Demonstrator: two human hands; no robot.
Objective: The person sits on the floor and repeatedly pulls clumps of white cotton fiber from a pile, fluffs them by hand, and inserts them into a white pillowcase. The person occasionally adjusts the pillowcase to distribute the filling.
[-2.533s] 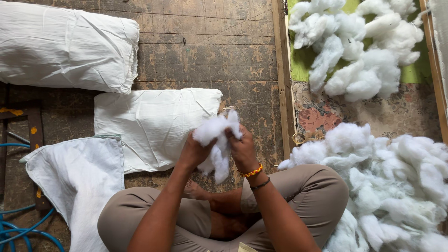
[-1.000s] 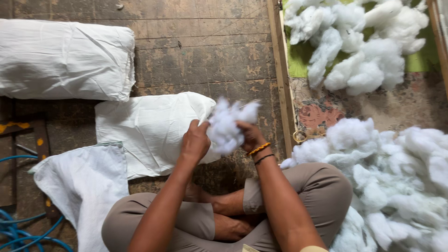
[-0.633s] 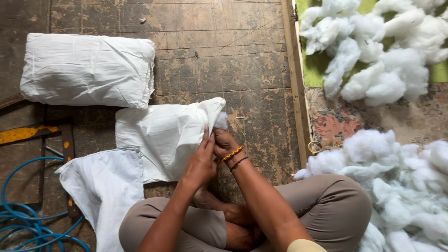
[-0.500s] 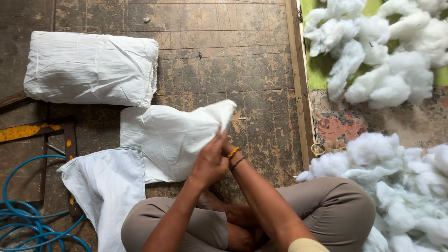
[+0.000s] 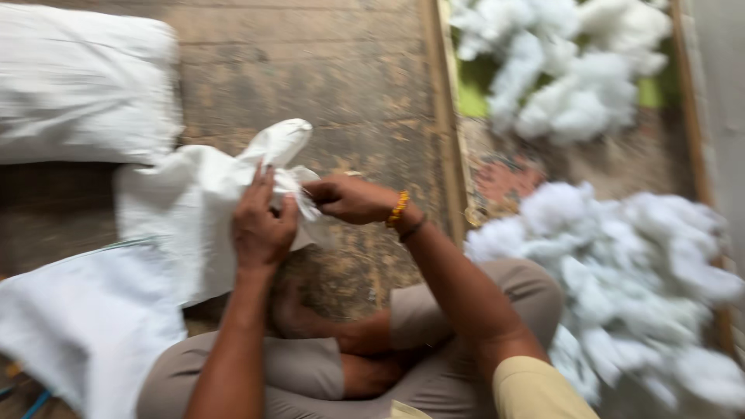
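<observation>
Both left hand (image 5: 262,225) and right hand (image 5: 351,199) pinched on open corner of white fabric pillow cover (image 5: 203,203), near centre. Probably light, soft, limp; best gripped at mouth edges. Loose fibre stuffing (image 5: 621,256) piled right.

The whole view is blurred by motion. The left hand (image 5: 262,225) covers the opening of the white pillow cover (image 5: 206,213), and the fingertips of the right hand (image 5: 349,199) go out of sight in its folds. The stuffed pillow (image 5: 81,89) is cut at the left edge, the fibre filling (image 5: 621,271) at the right.
</observation>
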